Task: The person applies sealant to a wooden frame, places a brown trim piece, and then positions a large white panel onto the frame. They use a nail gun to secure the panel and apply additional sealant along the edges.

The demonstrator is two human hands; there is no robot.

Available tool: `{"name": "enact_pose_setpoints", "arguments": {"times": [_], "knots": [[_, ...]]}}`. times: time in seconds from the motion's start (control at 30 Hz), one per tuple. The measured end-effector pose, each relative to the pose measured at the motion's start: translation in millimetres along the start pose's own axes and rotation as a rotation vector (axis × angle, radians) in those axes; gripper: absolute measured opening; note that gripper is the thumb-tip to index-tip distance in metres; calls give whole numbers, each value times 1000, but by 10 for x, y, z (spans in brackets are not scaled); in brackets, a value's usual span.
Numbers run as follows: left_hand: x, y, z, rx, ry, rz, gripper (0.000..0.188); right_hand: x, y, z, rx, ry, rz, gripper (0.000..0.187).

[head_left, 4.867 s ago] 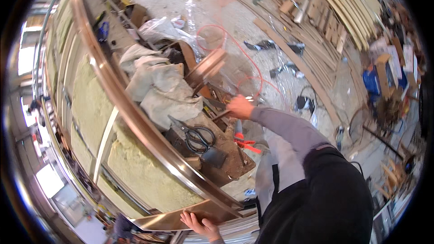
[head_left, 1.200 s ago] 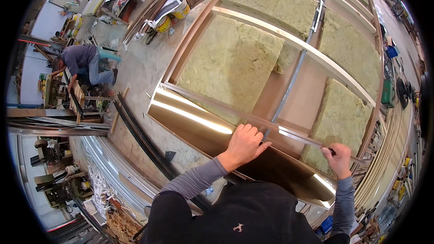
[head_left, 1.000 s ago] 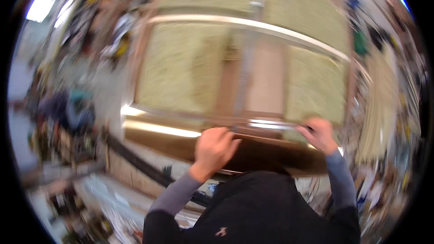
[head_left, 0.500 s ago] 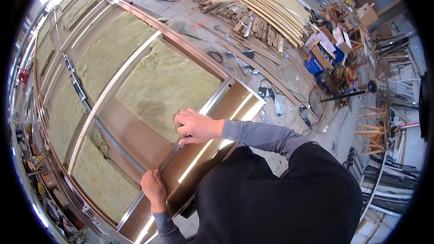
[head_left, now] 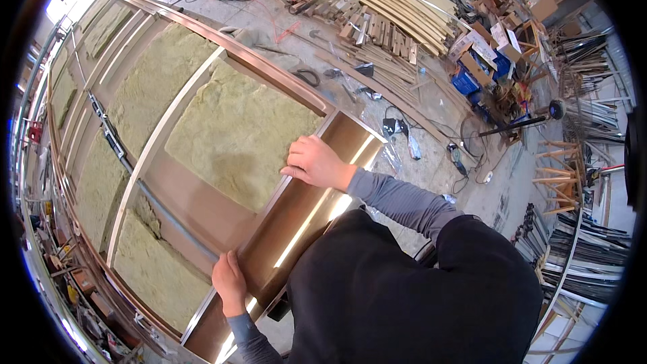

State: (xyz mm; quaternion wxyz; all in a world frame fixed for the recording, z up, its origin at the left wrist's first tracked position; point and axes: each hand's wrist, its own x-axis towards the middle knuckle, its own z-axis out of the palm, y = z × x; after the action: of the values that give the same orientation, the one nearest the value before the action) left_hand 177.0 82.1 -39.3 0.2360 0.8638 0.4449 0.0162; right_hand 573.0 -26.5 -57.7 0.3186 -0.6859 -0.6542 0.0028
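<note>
- Both hands are at the near end of a large framed panel (head_left: pixel 205 205), on or against its metal end rail (head_left: pixel 267 206); a shiny bronze-coloured sheet (head_left: pixel 275 241) lies along the rail's near side, close to the person's body.
- Left hand (head_left: pixel 230 283): farther down the rail, fingers together and laid over it, beside the near end of a grey rod (head_left: pixel 176 218). Whether they clamp or merely rest, I cannot tell.
- Right hand (head_left: pixel 317 164): higher along the rail, fingers bent and close together, at the corner of a mineral wool slab (head_left: pixel 242 131). The fingertips are partly hidden – no telling how firmly they press.
- Step in hand, as I judge it: seating or lining up the end rail across the frame (the wool filling appears to be laid in most bays).
- Next move, again a judgement: it calls for even pressure from both hands – rail flush with the copper-coloured side rail (head_left: pixel 283 81), wool kept from being pinched beneath, and care around the sheet's edge, which looks thin.
</note>
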Motion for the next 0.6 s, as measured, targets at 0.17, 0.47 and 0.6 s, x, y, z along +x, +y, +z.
{"name": "enact_pose_setpoints", "arguments": {"times": [0.17,0.47,0.6], "knots": [[54,-13,-20,22,-31,-39,51,40,9,-45,-17,-47,40,34],[-97,-6,48,55,157,37,19,126,-63,-40,-20,-35,-6,33],[-451,-111,-58,51,356,-19,31,143,-136,-32,-43,-60,-4,37]]}}
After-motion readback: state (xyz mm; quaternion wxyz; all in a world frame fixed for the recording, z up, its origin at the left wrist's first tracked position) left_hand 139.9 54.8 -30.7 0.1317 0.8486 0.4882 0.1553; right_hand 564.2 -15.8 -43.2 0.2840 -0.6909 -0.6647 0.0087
